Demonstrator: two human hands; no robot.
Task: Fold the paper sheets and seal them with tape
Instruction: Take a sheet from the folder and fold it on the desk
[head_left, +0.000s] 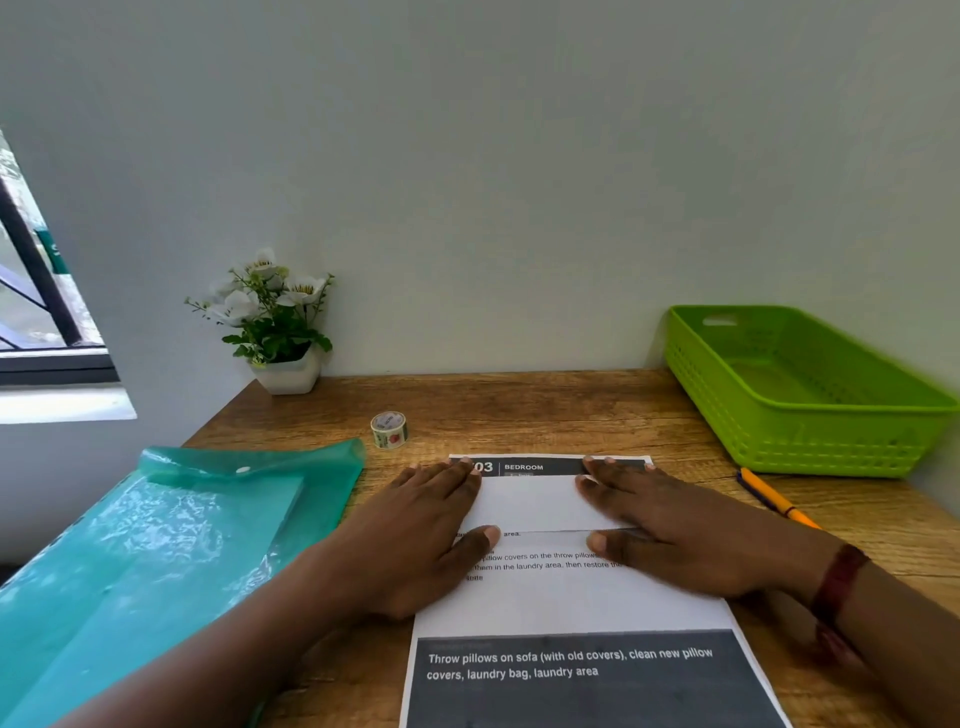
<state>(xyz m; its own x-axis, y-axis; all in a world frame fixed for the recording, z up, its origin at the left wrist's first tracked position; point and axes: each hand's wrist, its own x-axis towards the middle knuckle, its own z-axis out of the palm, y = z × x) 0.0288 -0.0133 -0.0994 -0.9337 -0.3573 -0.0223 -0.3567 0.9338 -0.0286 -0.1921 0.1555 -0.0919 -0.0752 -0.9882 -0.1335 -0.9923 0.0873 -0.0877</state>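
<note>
A printed paper sheet (566, 603) lies on the wooden desk (545, 410) in front of me. A white folded flap (530, 504) lies across its far part. My left hand (415, 540) presses flat on the flap's left side with straight fingers. My right hand (680, 530) presses flat on its right side, thumb at the flap's near edge. A small roll of patterned tape (389, 429) stands on the desk beyond my left hand, apart from the sheet.
A teal plastic folder (156, 551) with paper inside lies at the left. A green plastic basket (800, 389) stands at the back right. An orange pen (774, 499) lies next to it. A potted white flower (275, 322) stands by the wall.
</note>
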